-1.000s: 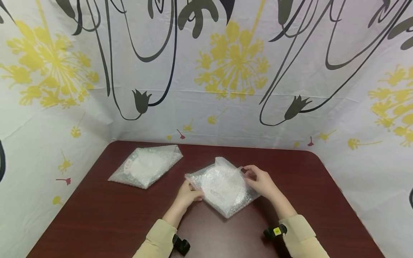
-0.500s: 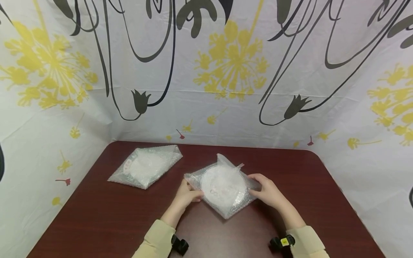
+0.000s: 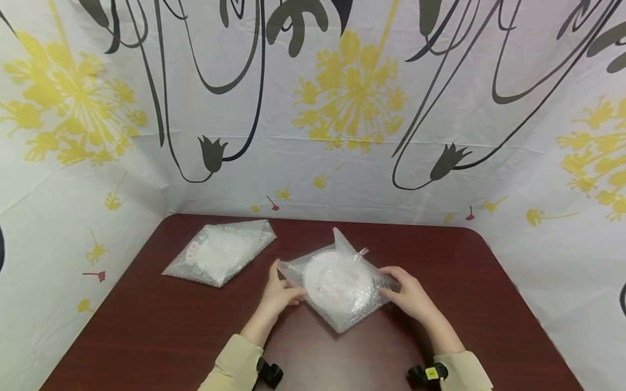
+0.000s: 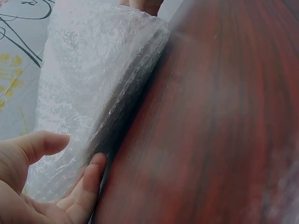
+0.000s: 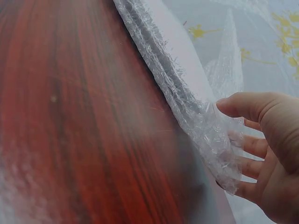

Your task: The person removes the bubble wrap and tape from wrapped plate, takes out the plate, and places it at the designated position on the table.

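Note:
In the head view, a bubble-wrap bag [image 3: 337, 285] with a white, round, plate-like thing inside lies at the middle of the table, its loose flap [image 3: 344, 244] standing up at the back. My left hand [image 3: 276, 296] holds the bag's left corner, thumb over the top and fingers round the lower edge, as the left wrist view shows. At the opposite corner, my right hand [image 3: 408, 293] grips the wrap. In the right wrist view its thumb [image 5: 240, 105] lies on the near face, and its other fingers show behind the clear film.
A second bubble-wrap bag [image 3: 220, 252], also with a round white thing in it, lies at the back left. The dark red-brown table [image 3: 161, 331] has rounded far corners. Patterned white cloth [image 3: 303, 190] hangs behind and at both sides.
My right hand has come down from the bag's upper right edge to its right corner. The flap has risen more upright. My left hand has shifted slightly left, its index finger reaching further up the corner.

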Available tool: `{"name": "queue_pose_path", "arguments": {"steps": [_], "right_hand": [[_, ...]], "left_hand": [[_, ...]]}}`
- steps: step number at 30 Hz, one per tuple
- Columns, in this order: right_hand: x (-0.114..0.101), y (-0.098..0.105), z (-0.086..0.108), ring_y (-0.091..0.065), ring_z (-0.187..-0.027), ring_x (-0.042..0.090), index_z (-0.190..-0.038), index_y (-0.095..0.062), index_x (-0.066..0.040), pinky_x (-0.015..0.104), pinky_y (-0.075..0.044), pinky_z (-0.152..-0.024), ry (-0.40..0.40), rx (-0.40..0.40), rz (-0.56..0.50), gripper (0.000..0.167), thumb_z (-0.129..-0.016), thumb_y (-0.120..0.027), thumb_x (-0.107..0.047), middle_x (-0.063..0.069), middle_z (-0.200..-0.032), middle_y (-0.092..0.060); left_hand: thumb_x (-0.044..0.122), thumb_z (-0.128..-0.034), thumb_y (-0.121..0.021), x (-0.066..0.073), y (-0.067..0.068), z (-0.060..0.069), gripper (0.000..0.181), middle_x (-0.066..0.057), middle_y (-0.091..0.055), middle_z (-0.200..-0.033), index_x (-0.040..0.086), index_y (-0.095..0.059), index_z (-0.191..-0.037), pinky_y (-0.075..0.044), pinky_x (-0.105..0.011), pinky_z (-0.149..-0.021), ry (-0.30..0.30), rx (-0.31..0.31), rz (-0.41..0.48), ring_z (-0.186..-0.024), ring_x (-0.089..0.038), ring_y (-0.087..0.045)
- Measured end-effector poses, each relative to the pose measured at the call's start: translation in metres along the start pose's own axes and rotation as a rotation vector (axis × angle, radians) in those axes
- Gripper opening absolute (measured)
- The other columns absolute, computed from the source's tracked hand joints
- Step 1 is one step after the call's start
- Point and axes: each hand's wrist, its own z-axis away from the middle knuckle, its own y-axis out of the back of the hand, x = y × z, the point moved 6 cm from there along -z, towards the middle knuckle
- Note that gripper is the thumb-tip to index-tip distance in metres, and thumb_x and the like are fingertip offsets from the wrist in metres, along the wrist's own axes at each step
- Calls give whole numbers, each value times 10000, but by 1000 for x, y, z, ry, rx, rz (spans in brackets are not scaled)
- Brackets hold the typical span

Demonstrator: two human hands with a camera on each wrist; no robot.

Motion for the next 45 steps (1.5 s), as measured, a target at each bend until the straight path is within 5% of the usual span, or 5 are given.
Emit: {"name": "queue_pose_path", "arguments": {"steps": [8, 18, 27, 39, 45], "right_hand": [[0, 2, 3, -519, -1168, 305, -1237, -600, -109, 526, -437, -915, -13, 29, -28, 419, -854, -739, -207, 84, -1230, -582], [4, 5, 5, -538, -1146, 292, -1223, -611, -94, 495, -463, -892, -20, 66, -38, 356, -886, -699, -163, 92, -1215, -595], [7, 13, 5, -602, -1041, 232, -1140, -580, -74, 395, -497, -805, -37, 163, -48, 255, -900, -666, -81, 73, -1102, -658], [2, 21, 12, -597, -946, 140, -909, -695, -74, 143, -443, -766, 121, 303, -55, 166, -833, -682, 73, 98, -1061, -649], [4, 18, 16, -583, -907, 106, -957, -740, -100, 135, -443, -701, 155, 280, -40, 193, -832, -699, 42, 41, -1088, -635]], "left_hand": [[-52, -760, -756, 5, 3, 1, 1082, -157, -637, -766, 173, -52, -1549, -559, -393, -582, -43, -29, -24, -625, -264, -665], [-29, -755, -752, 4, 5, -2, 800, -123, -638, -721, 96, -350, -1436, -550, -341, -567, -45, -44, -52, -648, -281, -670], [-22, -794, -719, 6, 8, -1, 639, -135, -654, -753, 23, -406, -1350, -556, -396, -595, -57, -50, -44, -656, -299, -671], [-13, -838, -647, 38, 8, 20, 462, -238, -668, -823, -47, -444, -1252, -559, -439, -644, -39, -67, -57, -732, -448, -659], [62, -881, -527, 14, 22, 5, 295, -180, -685, -851, 2, -510, -1169, -564, -383, -622, -34, -15, -78, -727, -370, -683]]}}
